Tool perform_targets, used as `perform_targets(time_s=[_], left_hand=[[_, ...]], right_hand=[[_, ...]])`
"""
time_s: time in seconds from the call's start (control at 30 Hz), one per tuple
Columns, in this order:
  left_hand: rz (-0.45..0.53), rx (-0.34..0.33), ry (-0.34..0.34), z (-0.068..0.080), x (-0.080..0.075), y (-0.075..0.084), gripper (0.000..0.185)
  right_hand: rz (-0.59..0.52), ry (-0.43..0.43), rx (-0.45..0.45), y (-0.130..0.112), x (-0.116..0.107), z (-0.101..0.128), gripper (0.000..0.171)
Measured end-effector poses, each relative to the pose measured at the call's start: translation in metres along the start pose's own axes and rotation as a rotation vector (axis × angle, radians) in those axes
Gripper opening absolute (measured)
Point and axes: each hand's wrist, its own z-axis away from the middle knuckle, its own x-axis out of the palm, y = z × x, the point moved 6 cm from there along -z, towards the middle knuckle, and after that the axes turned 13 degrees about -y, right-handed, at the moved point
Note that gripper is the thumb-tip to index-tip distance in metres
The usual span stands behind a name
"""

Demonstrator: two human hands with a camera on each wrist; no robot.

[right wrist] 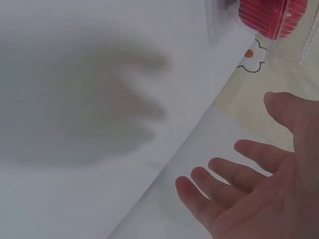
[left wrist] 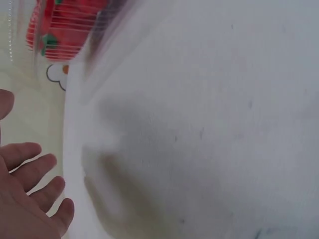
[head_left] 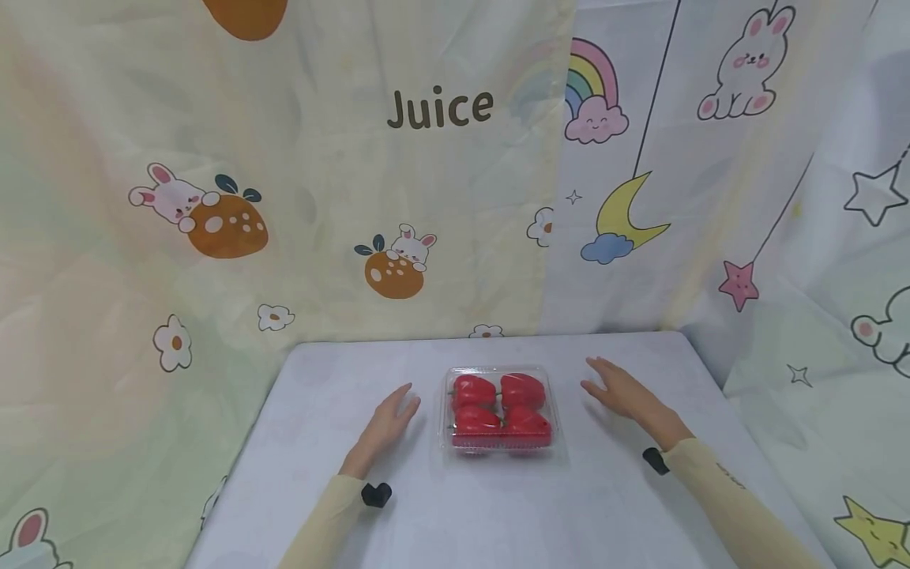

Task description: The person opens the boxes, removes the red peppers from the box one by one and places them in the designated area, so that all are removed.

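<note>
A white table stands before cartoon-print curtains, one printed with the word "Juice". On the left, the person's left hand hovers low over the tabletop, fingers straight and loosely spread, holding nothing. Just beside it, mid-table, sits a closed clear plastic clamshell box with four red bell peppers inside. On the right, the right hand mirrors the left, fingers straight and apart, near the box but not touching it.
</note>
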Motion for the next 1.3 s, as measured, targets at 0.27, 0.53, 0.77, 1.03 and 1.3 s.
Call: perform_targets(time_s=[0.27, 0.53, 0.77, 1.03, 1.3], left_hand=[[0.123, 0.032, -0.002, 0.005, 0.013, 0.002, 0.05], [0.258, 0.136, -0.028, 0.015, 0.024, 0.014, 0.044], [0.597, 0.131, -0.209, 0.031, 0.04, 0.016, 0.05], [0.782, 0.087, -0.292, 0.048, 0.054, 0.016, 0.051], [0.802, 0.066, -0.313, 0.053, 0.061, 0.018, 0.05]], right_hand=[[0.005, 0.008, 0.003, -0.011, -0.002, 0.003, 0.06], [0.038, 0.025, -0.009, -0.026, -0.006, 0.004, 0.052], [0.024, 0.034, -0.035, -0.042, -0.01, 0.011, 0.051], [0.022, 0.025, -0.068, -0.069, -0.017, 0.019, 0.05], [0.027, 0.026, -0.13, -0.094, -0.02, 0.025, 0.048]])
